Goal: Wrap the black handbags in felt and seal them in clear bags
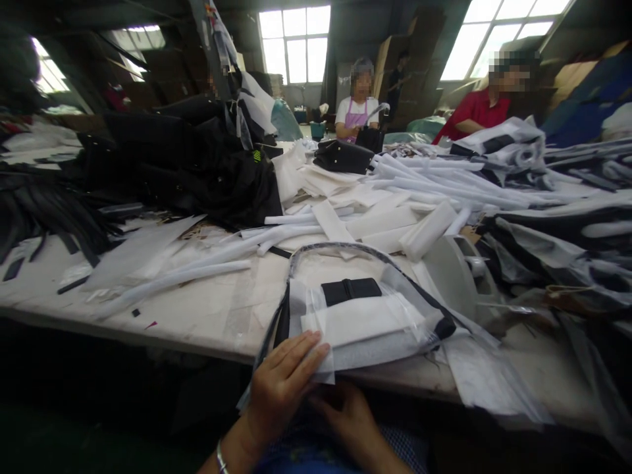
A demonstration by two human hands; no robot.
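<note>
My left hand (289, 365) lies fingers-extended on the wrapped bag (382, 343) at the table (212, 313)'s near edge—apparently to steady the loose plastic (323, 375)—while my right hand (345, 411) sits just before that edge, with too much hidden to tell whether either grips.

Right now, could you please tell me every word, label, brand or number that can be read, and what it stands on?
None: I can read no text anywhere in this view.
Wrapped bag under the left hand: no lettering that I can make out.
Yellow-green mark on the black pile: too small and blurred to read.
</note>
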